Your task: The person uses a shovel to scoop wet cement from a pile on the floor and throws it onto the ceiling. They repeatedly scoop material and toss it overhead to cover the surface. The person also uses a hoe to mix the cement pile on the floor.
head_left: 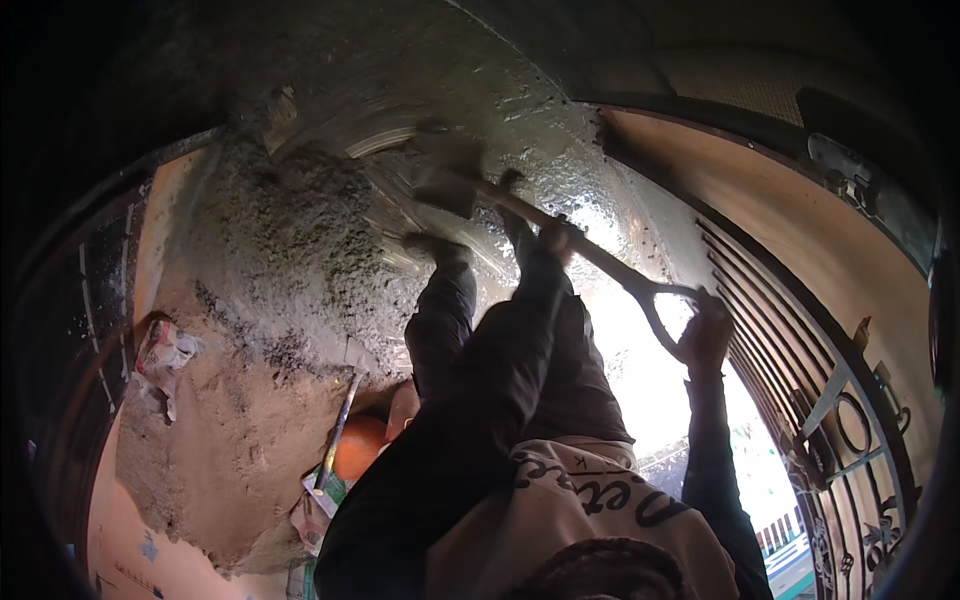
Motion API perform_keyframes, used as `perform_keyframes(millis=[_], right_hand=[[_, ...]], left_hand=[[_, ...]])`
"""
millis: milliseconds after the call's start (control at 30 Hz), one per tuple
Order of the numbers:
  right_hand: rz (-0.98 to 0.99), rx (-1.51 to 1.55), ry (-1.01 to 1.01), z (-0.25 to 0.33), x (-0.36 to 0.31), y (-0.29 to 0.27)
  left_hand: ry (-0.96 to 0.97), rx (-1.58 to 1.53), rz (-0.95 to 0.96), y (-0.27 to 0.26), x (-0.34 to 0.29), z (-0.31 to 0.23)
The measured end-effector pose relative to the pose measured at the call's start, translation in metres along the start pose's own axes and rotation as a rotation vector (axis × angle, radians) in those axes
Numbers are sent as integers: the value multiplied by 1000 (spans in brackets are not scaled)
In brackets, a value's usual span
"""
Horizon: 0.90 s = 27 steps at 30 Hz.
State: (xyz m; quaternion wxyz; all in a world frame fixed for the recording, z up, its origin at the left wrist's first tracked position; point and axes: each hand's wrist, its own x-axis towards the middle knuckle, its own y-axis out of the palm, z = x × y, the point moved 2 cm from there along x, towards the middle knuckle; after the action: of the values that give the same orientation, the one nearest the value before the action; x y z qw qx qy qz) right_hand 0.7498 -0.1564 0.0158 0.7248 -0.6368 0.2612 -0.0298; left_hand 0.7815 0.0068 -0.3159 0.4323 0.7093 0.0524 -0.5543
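Both my hands are closed on a shovel (610, 262) that slants across the view. My left hand (556, 240) wraps round the middle of its shaft. At the upper end of the shaft, my right hand (706, 330) grips the loop-shaped handle. The dark blade, smeared by motion, is down on the wet floor just ahead of my feet. Left of the blade lies a heap of grey, lumpy wet mix (310, 215), which looks like mortar or concrete. Curved streaks mark the slurry around the blade.
Brown sand (230, 440) spreads at the left, with a crumpled bag (165, 355) at its edge. Near my left leg are a rounded orange object (360, 447) and a long thin-handled tool (338, 432). A barred metal gate (790, 350) stands at the right, beside bright light.
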Motion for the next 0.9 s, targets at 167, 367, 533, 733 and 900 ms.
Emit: perform_keyframes(millis=[167,367,533,733,900], right_hand=[[-74,414,-386,152,58,28],[177,1196,-2,241,9,-28],[334,657,-298,248,-18,-95],[74,379,-688,240,-61,-128],[161,377,-782,256,-73,-141]], left_hand=[[387,525,37,-100,9,-190],[142,-155,-184,-102,-79,-233],[300,-95,-49,-61,-158,-243],[319,-515,251,-40,-218,-246],[368,-640,218,7,-256,-253]])
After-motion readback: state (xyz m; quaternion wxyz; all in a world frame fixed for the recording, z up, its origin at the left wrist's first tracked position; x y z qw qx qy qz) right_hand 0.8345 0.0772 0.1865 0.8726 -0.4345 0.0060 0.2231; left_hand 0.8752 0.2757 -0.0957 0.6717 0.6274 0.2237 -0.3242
